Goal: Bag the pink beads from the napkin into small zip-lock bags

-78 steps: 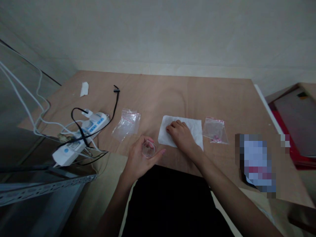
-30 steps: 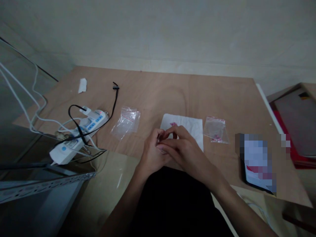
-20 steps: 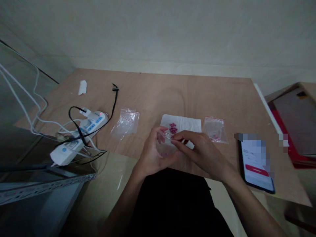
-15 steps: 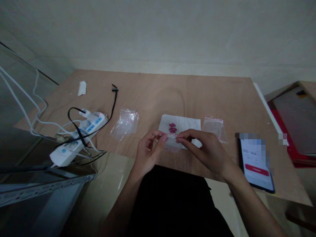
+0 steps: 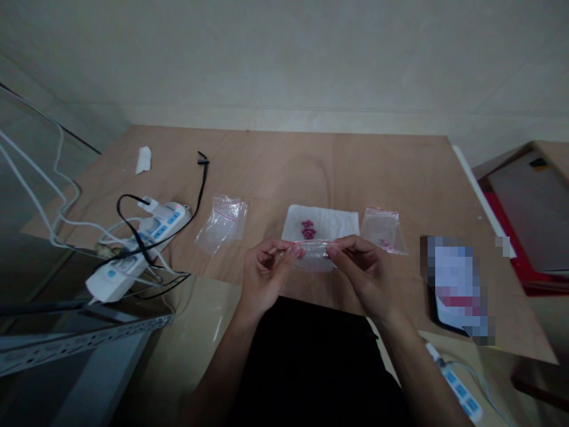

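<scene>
A small clear zip bag (image 5: pixel 315 261) with a red strip along its top is stretched between my two hands near the table's front edge. My left hand (image 5: pixel 271 261) pinches its left top corner between thumb and fingers. The right top corner is pinched by my right hand (image 5: pixel 358 261). Just beyond the bag lies a white paper sheet (image 5: pixel 340 222), with a cluster of small dark-pink beads or pellets (image 5: pixel 308 229) on it. Right of the sheet rests another zip bag (image 5: pixel 383 228) with a few pink pieces at its bottom. Flat clear zip bags (image 5: pixel 224 219) lie to the left.
A white power strip (image 5: pixel 142 249) with tangled cables occupies the table's left side. A phone (image 5: pixel 456 290), partly blurred, lies at the right. Behind it stands a box with red items (image 5: pixel 502 231). A second power strip (image 5: pixel 462 391) is below the table edge.
My right hand has slid rightward along the bag's top, from near its middle to the right corner. My left hand keeps its pinch. The view has shifted slightly.
</scene>
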Demonstrator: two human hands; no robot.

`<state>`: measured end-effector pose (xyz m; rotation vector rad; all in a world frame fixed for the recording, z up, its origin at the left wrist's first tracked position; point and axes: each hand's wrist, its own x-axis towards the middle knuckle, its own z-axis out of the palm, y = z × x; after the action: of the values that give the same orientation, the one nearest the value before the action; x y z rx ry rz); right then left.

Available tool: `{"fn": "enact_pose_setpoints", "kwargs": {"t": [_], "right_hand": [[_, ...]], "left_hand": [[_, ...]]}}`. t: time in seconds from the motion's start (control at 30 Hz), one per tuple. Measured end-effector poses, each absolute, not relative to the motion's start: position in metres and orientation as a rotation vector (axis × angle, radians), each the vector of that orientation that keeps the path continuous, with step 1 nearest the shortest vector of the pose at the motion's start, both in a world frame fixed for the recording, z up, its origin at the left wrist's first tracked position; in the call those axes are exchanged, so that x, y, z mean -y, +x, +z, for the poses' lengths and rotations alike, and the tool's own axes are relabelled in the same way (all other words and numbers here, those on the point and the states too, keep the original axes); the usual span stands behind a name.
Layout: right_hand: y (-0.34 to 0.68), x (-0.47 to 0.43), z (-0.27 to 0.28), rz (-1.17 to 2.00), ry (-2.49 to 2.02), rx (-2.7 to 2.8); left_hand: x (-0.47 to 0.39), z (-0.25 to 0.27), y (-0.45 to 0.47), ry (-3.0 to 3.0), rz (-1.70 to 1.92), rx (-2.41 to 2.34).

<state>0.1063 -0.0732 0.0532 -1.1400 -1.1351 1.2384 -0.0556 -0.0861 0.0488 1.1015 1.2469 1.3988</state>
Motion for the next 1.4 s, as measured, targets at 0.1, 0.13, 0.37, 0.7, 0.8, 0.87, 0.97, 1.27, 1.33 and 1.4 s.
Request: {"fn": "enact_pose_setpoints", "kwargs": {"t": [0.1,0.13,0.37,0.7,0.8,0.87,0.97,1.27,1.33,1.4], "right_hand": [[0.105,0.073,0.055,1.271,-1.151,1.187],[0.104,0.074,0.055,1.288,-1.147,1.2],[0.1,0.077,0.054,1.263,-1.087,1.191],[0.107,0.073,0.054,1.367,-1.091,1.134],[0.11,0.074,0.053,1.32,-1.101,1.144],[0.111,0.076,0.054,1.278,-1.112,1.164],[0.111,0.078,0.055,1.219,-1.123,1.197],[0.105,0.081,0.057,1.274,-1.084,1.27],[0.105,0.082,0.057,1.239,-1.093,1.295],[0.105,0.082,0.056,1.197,-1.102,1.311]], "left_hand": [[0.087,0.05,-0.053,1.133,1.395,-1.24],[0.088,0.05,-0.053,1.143,1.389,-1.229],[0.09,0.05,-0.052,1.159,1.289,-1.201],[0.085,0.056,-0.053,1.22,1.328,-1.222],[0.085,0.057,-0.055,1.206,1.302,-1.227],[0.085,0.058,-0.055,1.234,1.256,-1.217],[0.085,0.059,-0.055,1.263,1.22,-1.218],[0.09,0.058,-0.052,1.331,1.239,-1.237],[0.091,0.057,-0.052,1.321,1.23,-1.248],[0.09,0.056,-0.052,1.317,1.212,-1.246]]}}
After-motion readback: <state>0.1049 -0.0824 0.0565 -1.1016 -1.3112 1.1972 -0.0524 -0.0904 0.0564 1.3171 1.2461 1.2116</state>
